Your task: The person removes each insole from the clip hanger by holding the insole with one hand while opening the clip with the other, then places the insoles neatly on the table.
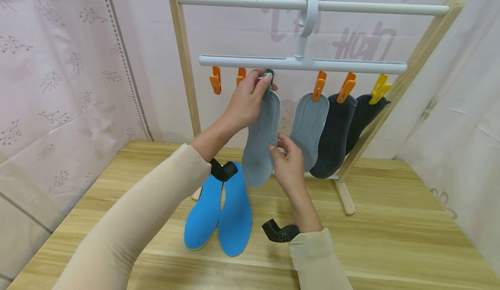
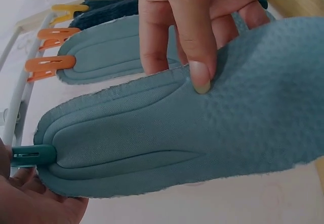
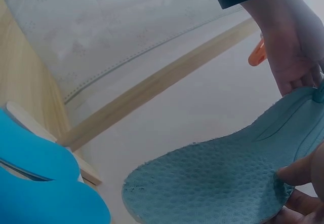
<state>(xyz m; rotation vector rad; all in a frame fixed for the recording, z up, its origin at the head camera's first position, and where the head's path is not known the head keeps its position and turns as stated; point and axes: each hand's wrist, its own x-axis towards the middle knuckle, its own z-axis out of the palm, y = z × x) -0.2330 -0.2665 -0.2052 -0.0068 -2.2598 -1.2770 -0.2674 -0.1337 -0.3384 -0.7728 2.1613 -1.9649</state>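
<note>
A grey insole (image 1: 258,162) hangs toe-down from a green clothespin (image 2: 38,155) below the white hanger. My left hand (image 1: 247,101) pinches that clothespin at the insole's heel end, with some fingers behind the insole. Lower down, my right hand (image 1: 289,162) holds the insole's right edge, the thumb on its front face and the other fingers behind. To the right, a second grey insole (image 1: 311,120) hangs from an orange clothespin (image 1: 319,86). Two blue insoles (image 1: 235,214) lie side by side on the table beneath.
A white hanger (image 1: 351,65) hooks over the rail (image 1: 371,7) of a wooden stand (image 1: 425,53). Further right hang a black insole (image 1: 333,138) and another dark one (image 1: 363,118) under a yellow clothespin (image 1: 379,89). A bare orange clothespin (image 1: 215,80) is at left.
</note>
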